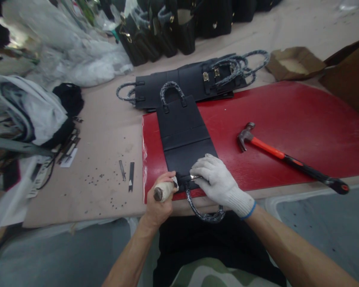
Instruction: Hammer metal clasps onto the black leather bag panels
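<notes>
Lower centre: the left hand [159, 201] is fisted tight around a taped tool handle [164, 191], its tip hidden. The gloved right hand [217, 181] lies curled on the black bag panel [184, 135], which lies on the red board [287, 123]. Whether this hand pinches the metal fitting [194, 177] is unclear.

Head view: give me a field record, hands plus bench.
left hand: bare, fingers shut round a wrapped tool handle
right hand: white glove, on bag panel near end, at a metal piece; grasp unclear
bag panel: black, flat on red board, loop handle over the near edge
hammer: on the board, right side, untouched
behind: stack of bag panels, cardboard box
</notes>
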`<state>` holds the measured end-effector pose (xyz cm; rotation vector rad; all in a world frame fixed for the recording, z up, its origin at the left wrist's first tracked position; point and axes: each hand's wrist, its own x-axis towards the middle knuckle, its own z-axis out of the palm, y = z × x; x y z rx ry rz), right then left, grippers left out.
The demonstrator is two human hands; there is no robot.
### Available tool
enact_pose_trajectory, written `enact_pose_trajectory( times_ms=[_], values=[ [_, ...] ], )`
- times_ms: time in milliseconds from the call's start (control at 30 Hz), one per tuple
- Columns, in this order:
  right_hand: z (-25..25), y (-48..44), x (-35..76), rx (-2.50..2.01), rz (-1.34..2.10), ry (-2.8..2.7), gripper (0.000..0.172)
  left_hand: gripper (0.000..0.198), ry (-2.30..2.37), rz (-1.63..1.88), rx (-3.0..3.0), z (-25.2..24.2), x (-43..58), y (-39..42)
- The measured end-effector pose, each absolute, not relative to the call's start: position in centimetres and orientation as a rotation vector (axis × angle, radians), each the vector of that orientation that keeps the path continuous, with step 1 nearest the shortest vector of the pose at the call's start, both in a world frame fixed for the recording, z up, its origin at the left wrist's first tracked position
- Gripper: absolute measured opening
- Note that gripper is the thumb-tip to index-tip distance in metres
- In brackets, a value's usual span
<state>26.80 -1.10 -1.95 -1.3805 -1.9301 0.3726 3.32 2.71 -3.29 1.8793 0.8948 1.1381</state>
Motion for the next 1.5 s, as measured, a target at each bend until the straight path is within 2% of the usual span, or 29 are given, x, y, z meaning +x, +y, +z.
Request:
enact_pose_trajectory(
  times_ms=[433, 967, 1500],
  values=[
    [-1.8, -1.3, 26.8, -1.396, 0.376, -1.914, 0.019, 0.019, 0.832, 1.142, 1.906, -3.5, 3.1, 3.0],
    [-2.2, -1.3, 26.8, -1.399, 0.374, -1.930, 0.018, 0.013, 0.936, 0.979, 1.914, -2.1, 3.2, 3.9],
    [-2.7, -1.4, 26.9, -1.394, 0.324, -1.945, 0.020, 0.016, 0.985, 0.907, 1.810, -1.8, 3.2, 4.8]
  ],
)
